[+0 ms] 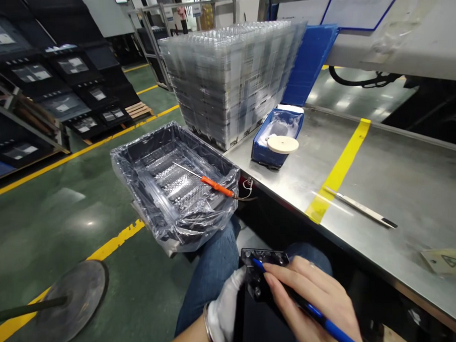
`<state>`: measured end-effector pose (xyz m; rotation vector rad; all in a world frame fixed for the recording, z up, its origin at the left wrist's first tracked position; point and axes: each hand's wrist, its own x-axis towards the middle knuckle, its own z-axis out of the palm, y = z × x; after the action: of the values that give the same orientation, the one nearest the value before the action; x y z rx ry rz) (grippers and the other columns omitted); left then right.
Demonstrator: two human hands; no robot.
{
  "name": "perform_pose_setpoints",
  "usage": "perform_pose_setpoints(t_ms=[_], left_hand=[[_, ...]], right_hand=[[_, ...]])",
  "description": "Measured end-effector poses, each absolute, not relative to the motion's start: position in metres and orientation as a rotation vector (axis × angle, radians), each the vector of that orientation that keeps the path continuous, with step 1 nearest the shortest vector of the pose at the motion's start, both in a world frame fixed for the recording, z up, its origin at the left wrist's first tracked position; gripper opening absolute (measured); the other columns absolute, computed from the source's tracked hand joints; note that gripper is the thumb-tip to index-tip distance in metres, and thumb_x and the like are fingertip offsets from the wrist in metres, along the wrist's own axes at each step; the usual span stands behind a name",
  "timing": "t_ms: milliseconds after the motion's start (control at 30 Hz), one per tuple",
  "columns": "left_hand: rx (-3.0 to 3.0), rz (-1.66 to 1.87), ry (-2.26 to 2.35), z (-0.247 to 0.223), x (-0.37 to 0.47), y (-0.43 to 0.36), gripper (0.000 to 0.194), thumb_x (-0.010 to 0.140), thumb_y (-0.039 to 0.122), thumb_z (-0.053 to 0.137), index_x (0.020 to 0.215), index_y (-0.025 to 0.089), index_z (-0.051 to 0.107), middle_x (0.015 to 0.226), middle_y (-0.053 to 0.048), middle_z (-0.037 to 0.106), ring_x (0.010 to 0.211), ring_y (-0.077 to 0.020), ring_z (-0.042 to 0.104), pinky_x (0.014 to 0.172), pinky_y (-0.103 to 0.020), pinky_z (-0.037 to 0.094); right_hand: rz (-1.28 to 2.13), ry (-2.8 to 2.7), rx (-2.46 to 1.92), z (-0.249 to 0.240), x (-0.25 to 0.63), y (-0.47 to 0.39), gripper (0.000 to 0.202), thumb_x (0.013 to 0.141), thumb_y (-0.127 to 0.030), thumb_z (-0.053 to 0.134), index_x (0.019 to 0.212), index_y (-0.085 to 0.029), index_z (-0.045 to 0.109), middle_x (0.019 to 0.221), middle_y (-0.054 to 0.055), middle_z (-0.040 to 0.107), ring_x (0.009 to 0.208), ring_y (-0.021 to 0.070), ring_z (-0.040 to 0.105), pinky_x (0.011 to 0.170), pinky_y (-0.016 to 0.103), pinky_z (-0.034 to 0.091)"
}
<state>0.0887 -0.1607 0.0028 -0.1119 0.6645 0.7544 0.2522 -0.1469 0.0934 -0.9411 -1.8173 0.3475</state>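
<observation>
My left hand [225, 312], in a white glove, holds a small black part [261, 273] over my lap from its left side. My right hand [313, 301] is bare and grips a blue pen-like tool [320, 318]. The tool's tip rests on the top of the black part. Both hands sit low in the view, just below the front edge of the steel workbench [401, 188].
A black crate lined with clear plastic [174, 184] stands to the left, an orange-handled screwdriver [212, 184] lying across it. On the bench are a stack of clear trays [232, 75], a blue bin [277, 135] with a white disc, a flat metal strip [358, 207] and yellow tape.
</observation>
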Motion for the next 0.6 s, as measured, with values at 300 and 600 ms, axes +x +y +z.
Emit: perform_pose_setpoints(t_ms=[300, 600], left_hand=[[-0.320, 0.685, 0.467, 0.031, 0.098, -0.149, 0.018, 0.067, 0.023, 0.089, 0.064, 0.019, 0.072, 0.064, 0.010, 0.063, 0.064, 0.0024, 0.052, 0.103, -0.010, 0.041], [-0.234, 0.507, 0.535, 0.042, 0.095, -0.147, 0.042, 0.044, 0.039, 0.098, 0.074, 0.019, 0.075, 0.075, 0.004, 0.069, 0.077, -0.0067, 0.057, 0.104, -0.018, 0.045]], right_hand=[[0.392, -1.846, -0.889, 0.083, 0.257, -0.169, 0.027, 0.092, -0.001, 0.064, 0.117, -0.012, 0.065, 0.090, 0.005, 0.071, 0.082, 0.0102, 0.069, 0.078, 0.021, 0.056], [0.388, -1.792, -0.928, 0.074, 0.248, -0.180, 0.018, 0.098, -0.010, 0.062, 0.114, -0.017, 0.066, 0.089, 0.004, 0.074, 0.079, 0.0144, 0.072, 0.072, 0.022, 0.058]])
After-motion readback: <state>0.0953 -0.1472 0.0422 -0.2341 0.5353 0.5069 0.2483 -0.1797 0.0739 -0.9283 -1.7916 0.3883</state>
